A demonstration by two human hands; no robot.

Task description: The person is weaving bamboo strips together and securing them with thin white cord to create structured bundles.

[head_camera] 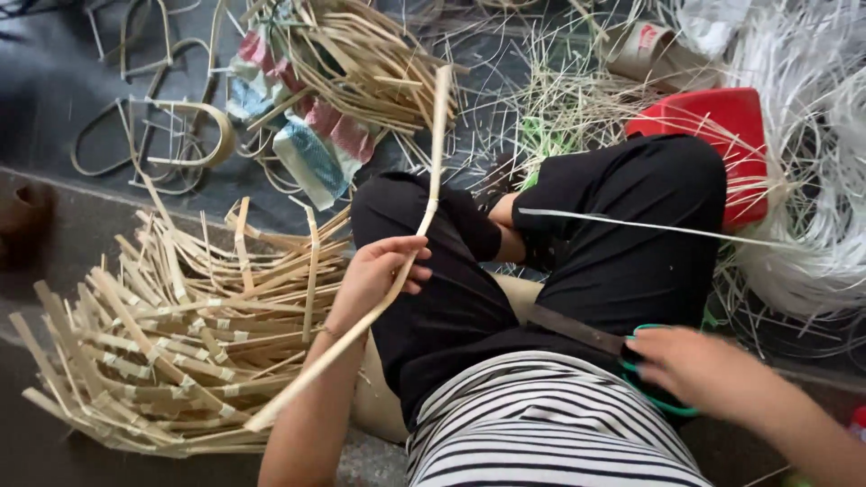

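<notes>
Left hand (379, 271) clenches a bent bamboo strip (410, 243) (pile of strips (171, 343) at nine o'clock); right hand (695, 370), blurred, seemingly grasps green-handled scissors (586, 334).

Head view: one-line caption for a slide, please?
Seated person's left hand holds a bent cane strip; right hand grips green-handled scissors.

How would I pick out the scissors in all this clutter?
Find the person's black-trousered lap. At its lower right edge, the right hand grips the scissors: dark blades lying across the thigh, green handles. Nothing else nearby is dark metal; the rest is pale strips.
</notes>
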